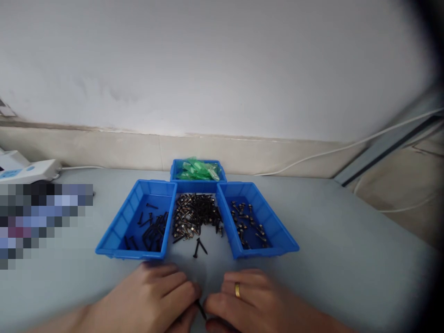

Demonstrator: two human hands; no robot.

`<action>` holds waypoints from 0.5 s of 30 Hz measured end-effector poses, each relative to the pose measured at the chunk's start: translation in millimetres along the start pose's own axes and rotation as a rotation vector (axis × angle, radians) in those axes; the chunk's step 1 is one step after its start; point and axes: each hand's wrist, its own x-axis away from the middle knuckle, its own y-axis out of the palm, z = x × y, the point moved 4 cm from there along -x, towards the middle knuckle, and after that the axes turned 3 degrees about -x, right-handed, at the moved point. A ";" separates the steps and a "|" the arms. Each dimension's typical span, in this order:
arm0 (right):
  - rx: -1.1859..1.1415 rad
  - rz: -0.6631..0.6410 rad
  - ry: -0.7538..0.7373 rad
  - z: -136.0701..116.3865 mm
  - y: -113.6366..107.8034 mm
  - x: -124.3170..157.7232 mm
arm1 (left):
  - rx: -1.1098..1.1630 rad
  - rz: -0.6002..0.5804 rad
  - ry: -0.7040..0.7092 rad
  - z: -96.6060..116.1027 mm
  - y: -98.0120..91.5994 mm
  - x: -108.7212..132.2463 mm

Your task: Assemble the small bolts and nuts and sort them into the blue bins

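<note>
At the lower edge, a black screw (201,309) spans the small gap between my two hands. My left hand (166,296) is closed, with its thumb and forefinger at the screw's upper end. My right hand (244,298), wearing a gold ring, is closed too; its fingertips meet the screw's lower end. Just beyond them, two loose black screws (199,247) lie on the grey table. A mixed pile of black and silvery screws (198,213) is heaped between two blue bins. Black screws lie in the left bin (118,226), silvery ones in the right bin (275,217).
A third blue bin (199,186) at the back contains green plastic packets (197,169). At the far left are a white power strip (33,170) and a pixelated area. Behind the table stands a wall, with a white cable (312,155) and metal leg (374,152) on the right.
</note>
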 end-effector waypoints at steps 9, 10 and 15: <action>0.010 0.029 0.022 0.8 -3.7 -0.6 | -0.002 0.010 -0.001 0.1 -0.7 -3.1; 0.001 0.026 0.030 1.0 -3.2 -0.9 | -0.001 0.013 -0.001 0.1 -1.1 -3.7; -0.038 0.021 0.029 1.1 -3.8 -0.6 | 0.006 -0.011 -0.008 0.1 -3.1 -3.2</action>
